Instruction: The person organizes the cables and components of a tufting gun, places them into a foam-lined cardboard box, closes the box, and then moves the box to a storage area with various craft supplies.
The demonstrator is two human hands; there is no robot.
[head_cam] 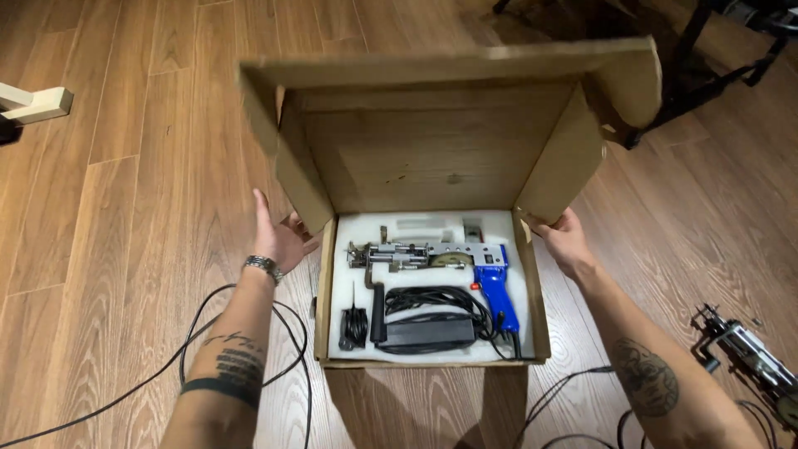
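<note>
A brown cardboard box sat open on the wooden floor, right in front of the person. Its big lid stood up on the far side, so you could see everything inside.

The left hand was spread flat, fingers straight, against the left side flap of the box. The right hand was on the right side, with its fingers curled at the bottom of the right flap. It looked like both hands pushed the flaps out to keep the box wide open. Neither hand held anything else.

Inside, white foam filled the box, with holes cut in it so each thing stayed snug. A tool with a blue handle and a shiny metal front lay across the far part. Near the front sat a black power block with its black cord looped up. A small black bundle lay in the near left corner.

Loose black cables ran over the floor by the left arm. Another metal tool lay on the floor at the right. A bit of pale wood showed at the far left.
</note>
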